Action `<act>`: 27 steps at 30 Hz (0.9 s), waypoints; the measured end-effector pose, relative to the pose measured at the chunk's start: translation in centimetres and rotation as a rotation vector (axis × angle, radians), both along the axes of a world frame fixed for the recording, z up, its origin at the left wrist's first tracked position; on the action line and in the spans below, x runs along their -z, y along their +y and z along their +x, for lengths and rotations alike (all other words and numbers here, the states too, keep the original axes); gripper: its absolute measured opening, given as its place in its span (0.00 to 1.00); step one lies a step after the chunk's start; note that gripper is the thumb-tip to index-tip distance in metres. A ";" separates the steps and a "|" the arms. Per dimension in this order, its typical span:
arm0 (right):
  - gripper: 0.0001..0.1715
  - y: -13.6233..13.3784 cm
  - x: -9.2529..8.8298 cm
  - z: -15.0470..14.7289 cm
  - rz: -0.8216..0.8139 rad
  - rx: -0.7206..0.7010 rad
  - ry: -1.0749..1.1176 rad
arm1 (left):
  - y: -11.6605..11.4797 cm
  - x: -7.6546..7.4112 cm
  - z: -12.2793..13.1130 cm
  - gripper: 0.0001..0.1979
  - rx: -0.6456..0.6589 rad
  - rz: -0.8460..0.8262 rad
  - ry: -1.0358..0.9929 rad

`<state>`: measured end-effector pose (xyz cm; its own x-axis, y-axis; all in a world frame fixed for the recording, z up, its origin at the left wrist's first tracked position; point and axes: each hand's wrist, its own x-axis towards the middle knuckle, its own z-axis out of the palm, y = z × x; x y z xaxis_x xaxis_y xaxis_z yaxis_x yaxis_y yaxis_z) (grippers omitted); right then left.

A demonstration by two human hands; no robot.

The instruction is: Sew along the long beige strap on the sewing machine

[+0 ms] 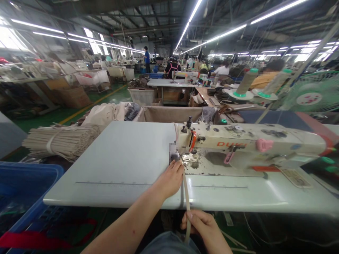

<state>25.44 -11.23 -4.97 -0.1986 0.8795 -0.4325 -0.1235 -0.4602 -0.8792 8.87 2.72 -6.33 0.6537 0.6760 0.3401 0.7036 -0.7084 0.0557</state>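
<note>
A narrow beige fabric strap (186, 192) runs from the sewing area of a cream sewing machine (251, 141) down over the table's front edge. Close to the presser foot, my left hand (171, 179) rests on the table with its fingers together, pressing on the strap's upper end. Below the edge, my right hand (200, 223) pinches the strap between thumb and fingers. The strap's lower end hangs toward my lap. My left fingertips partly hide how the strap lies at the needle.
A bundle of beige strips (65, 141), tied with a white band, lies left of the white table (127, 151). A blue crate (29, 173) stands at the lower left. Thread cones (246, 84) and a green fan (308, 97) are at the right. Several people work farther back.
</note>
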 end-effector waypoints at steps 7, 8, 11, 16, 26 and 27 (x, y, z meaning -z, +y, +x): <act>0.29 0.1 0.6 0.1 0.003 0.006 0.021 | 0.1 0.3 0.0 0.13 -0.001 0.063 0.053; 0.28 0.0 0.4 0.0 0.003 0.013 0.021 | 0.0 0.2 0.0 0.13 0.004 0.069 0.059; 0.27 0.0 0.0 0.1 0.025 -0.002 0.012 | -0.1 0.2 -0.1 0.12 0.009 0.067 0.029; 0.28 0.2 -0.1 0.2 0.123 -0.077 -0.051 | -0.3 -0.2 -0.2 0.10 -0.012 0.000 -0.073; 0.24 0.9 -0.7 -0.2 0.181 -0.032 -0.150 | -0.4 -0.5 -0.2 0.10 -0.027 -0.111 -0.085; 0.23 1.0 -0.9 -0.3 0.172 -0.013 -0.148 | -0.4 -0.5 -0.3 0.10 -0.021 -0.123 -0.082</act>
<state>25.16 -10.25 -4.12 -0.1565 0.9405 -0.3015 0.0176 -0.3026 -0.9530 8.62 2.30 -5.85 0.6124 0.7289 0.3060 0.7076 -0.6780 0.1989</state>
